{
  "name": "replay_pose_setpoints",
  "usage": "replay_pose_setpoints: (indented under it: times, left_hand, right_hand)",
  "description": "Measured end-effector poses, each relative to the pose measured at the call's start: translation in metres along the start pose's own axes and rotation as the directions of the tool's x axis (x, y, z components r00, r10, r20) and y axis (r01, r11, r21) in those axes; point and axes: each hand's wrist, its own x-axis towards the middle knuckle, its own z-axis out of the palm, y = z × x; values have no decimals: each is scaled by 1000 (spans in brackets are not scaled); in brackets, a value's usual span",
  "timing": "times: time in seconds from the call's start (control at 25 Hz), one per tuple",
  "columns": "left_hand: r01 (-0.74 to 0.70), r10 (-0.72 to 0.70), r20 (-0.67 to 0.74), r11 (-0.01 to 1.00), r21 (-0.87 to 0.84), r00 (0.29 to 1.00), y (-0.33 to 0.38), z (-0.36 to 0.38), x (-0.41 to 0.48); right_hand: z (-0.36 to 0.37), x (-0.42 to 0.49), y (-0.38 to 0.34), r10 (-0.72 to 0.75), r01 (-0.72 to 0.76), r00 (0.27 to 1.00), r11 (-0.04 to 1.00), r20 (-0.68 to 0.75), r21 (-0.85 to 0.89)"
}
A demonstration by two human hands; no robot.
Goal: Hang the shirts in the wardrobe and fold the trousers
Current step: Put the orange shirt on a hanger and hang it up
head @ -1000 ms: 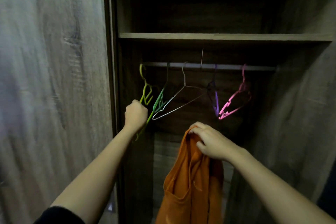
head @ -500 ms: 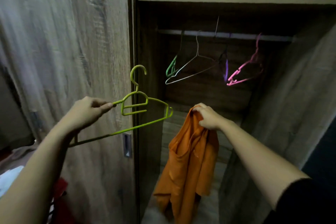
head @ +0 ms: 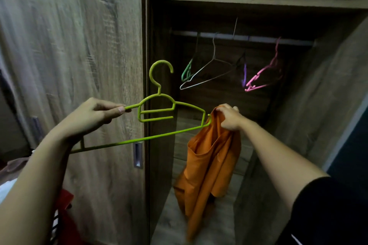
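My left hand [head: 95, 114] pinches the left shoulder of a yellow-green plastic hanger [head: 159, 108], held upright in front of the wardrobe's door edge. An orange shirt [head: 207, 167] hangs limp from my right hand [head: 229, 117], which grips its top edge. The hanger's right tip touches the shirt just beside that hand. Behind them the wardrobe rail [head: 258, 39] runs across the open compartment.
On the rail hang a green hanger [head: 187, 71], a white wire hanger [head: 209, 69], a purple hanger [head: 244, 74] and a pink hanger [head: 262, 76]. A shelf [head: 258, 1] sits above. The closed wardrobe door [head: 79, 45] stands at left; clothes, one red [head: 65, 205], lie at bottom left.
My left hand took the yellow-green hanger off the rail and brought it out and rightward to the shirt's top edge. The right hand kept holding the shirt.
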Motion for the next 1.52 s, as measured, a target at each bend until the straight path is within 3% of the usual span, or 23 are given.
replay_pose_setpoints:
  times: [0.12,0.32,0.4,0.52,0.6,0.68,0.72,0.76,0.8,0.84,0.88,0.92,0.96,1.04,1.12,1.24,1.4,1.52]
  left_hand:
    - [-43,46,83,998,-41,995,0,5,6]
    - [-82,83,57,996,-21,995,-25,61,21]
    - [-108,116,63,986,-124,991,-35,84,23]
    - [-165,162,-37,930,-327,986,-38,105,22]
    - [-155,132,-84,899,-409,988,-37,105,24]
    - [-193,160,-113,888,-417,981,-38,104,25]
    - [-267,222,-186,925,-271,957,-41,105,28]
    - [-327,321,-289,944,29,902,-48,107,33]
    - [-329,454,-374,876,352,809,-53,114,36]
    - [-306,563,-411,784,541,717,-57,124,37]
    - [-341,633,-379,723,601,675,-59,136,34]
    - [-421,680,-280,671,611,677,-63,152,27]
    - [-486,668,-123,643,592,734,-70,168,22]
    - [-456,459,149,686,567,876,-83,188,17]
    - [-374,330,186,716,590,926,-96,192,20]
    - [-357,344,111,827,435,932,-84,197,29]
    - [-426,373,278,890,164,885,-51,218,43]
    - [-492,422,374,863,112,826,-51,229,49]
  right_hand:
    - [-1,-5,-10,-123,123,992,991,1,-42]
    - [-16,-17,-55,-338,337,941,940,1,-47]
    - [-27,-20,-78,-414,412,910,909,-16,-66]
    - [-44,-20,-87,-574,550,813,811,-93,-198]
    - [-55,-19,-71,-610,528,770,773,-185,-351]
    - [-61,-19,-52,-582,453,781,778,-227,-435]
    - [-61,-20,-45,-559,434,797,792,-226,-429]
    - [-60,-18,-41,-540,429,812,809,-221,-401]
    - [-58,-18,-38,-527,430,819,826,-228,-365]
    - [-58,-17,-34,-515,428,820,841,-250,-330]
    - [-58,-16,-29,-507,426,814,853,-283,-302]
    - [-61,-16,-25,-500,424,805,862,-320,-279]
    - [-65,-16,-22,-504,428,787,862,-357,-273]
    - [-76,-18,-17,-520,434,750,853,-408,-290]
    - [-84,-22,-11,-530,434,730,847,-431,-306]
    - [-88,-29,-3,-558,450,713,828,-424,-333]
    - [-83,-34,-10,-597,487,718,798,-357,-355]
    - [-84,-36,-3,-589,467,717,803,-373,-370]
